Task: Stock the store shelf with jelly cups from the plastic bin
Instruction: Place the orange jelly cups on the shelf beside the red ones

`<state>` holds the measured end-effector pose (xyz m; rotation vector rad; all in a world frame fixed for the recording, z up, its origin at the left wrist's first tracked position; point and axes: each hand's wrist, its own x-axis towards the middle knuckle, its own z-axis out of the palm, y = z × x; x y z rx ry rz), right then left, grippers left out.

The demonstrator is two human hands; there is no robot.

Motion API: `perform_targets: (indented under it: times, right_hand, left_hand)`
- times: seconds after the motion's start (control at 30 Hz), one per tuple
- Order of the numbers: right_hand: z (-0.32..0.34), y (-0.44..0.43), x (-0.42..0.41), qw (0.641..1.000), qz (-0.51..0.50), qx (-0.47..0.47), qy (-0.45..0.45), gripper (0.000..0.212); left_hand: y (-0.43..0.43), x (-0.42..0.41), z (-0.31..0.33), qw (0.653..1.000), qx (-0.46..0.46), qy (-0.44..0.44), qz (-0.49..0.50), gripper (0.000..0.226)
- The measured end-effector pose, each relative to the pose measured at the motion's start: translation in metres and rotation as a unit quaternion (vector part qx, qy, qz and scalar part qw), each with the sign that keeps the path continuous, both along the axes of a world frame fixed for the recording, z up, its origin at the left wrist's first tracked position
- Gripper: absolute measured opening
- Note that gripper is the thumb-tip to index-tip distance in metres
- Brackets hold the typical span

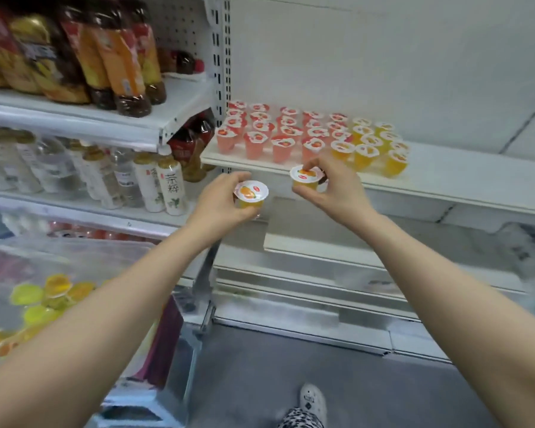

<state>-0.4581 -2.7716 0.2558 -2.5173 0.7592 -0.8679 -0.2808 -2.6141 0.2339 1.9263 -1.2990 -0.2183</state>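
A shoe (312, 400) is resting on the grey floor as a person is reaching both bare arms toward the shelf (460, 177). At lower left, the bin (112, 251) is sitting with loose cups (53, 291), yellow and orange, lying inside.

The left hand (220, 202) is gripping the left cup (251, 194), fingers curled round its side and the lid facing up. The right hand (337, 193) is pinching the right cup (305, 177) between thumb and fingertips, just below the shelf's front edge.

Beyond them, pink rows (269, 131) are lining the shelf's left end, with yellow rows (374, 143) just beside them. Bottles (155, 177) are crowding the bay to the left.

The likeliest mishap is a knock. The front yellow cups are standing close to the lip, so an arriving cup or knuckle could be tipping one over or off the edge. The right hand's light pinch also looks apt to slip, and setting both cups down together would be leaving no spare hand to steady the row.
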Motion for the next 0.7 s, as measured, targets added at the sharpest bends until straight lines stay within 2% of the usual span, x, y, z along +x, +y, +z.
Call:
perform_targets:
  times: [0.17,0.33,0.5,0.7]
  right_hand:
    - [0.020,-0.062,-0.059,0.998,-0.058,-0.003,-0.018,0.032]
    - [0.031,-0.144,-0.116,0.995,-0.101,-0.012,-0.019,0.032]
    - [0.035,-0.230,-0.157,0.989,-0.143,0.019,-0.027,0.034]
    - [0.017,-0.314,-0.165,0.983,-0.165,0.075,-0.006,0.031]
  left_hand:
    - [-0.075,-0.044,0.031,0.996,-0.011,-0.071,-0.050,0.061]
    - [-0.165,-0.087,0.048,0.991,-0.024,-0.114,-0.064,0.063]
    - [-0.251,-0.129,0.059,0.992,-0.044,-0.107,-0.052,0.061]
    - [-0.326,-0.153,0.061,0.995,-0.025,-0.098,-0.017,0.064]
